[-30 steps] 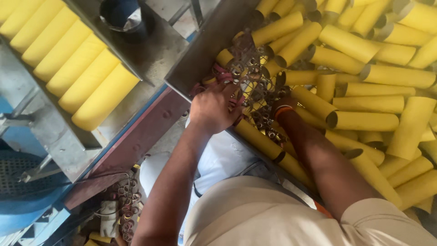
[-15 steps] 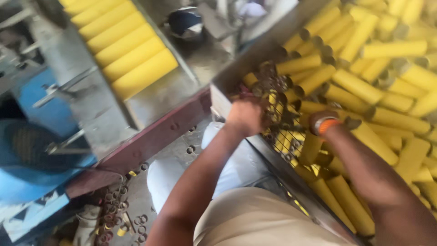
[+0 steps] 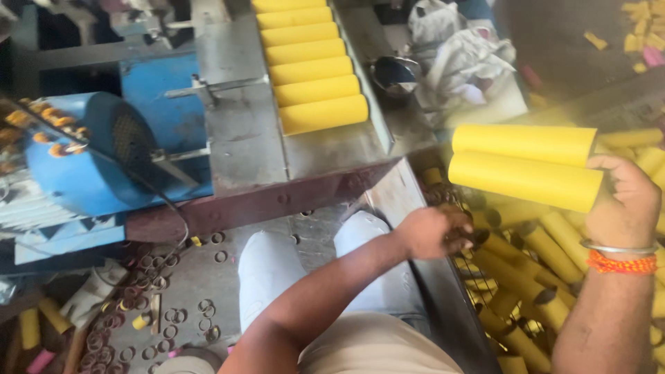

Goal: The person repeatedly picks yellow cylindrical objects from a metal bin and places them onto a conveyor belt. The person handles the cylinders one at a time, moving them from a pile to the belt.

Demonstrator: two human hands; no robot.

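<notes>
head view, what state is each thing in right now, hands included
right hand: raised, gripping two yellow tubes
two yellow tubes: stacked, held level above the bin
left hand: low at the bin edge, grip unclear
row of yellow tubes: lying side by side on the metal table
blue motor: motion cannot be told

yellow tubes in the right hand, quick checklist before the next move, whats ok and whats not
1. Right hand grips the two yellow cardboard tubes at their right ends: ok.
2. The two tubes lie side by side, parallel: ok.
3. Far left ends of the held tubes are unsupported: not ok.
4. Left hand free of tubes, resting at the rim of the metal bin: ok.
5. Row of yellow tubes on the grey metal machine tray lies neat, with bare tray in front of it: ok.
6. How firm the right grip is: cannot tell.
</notes>
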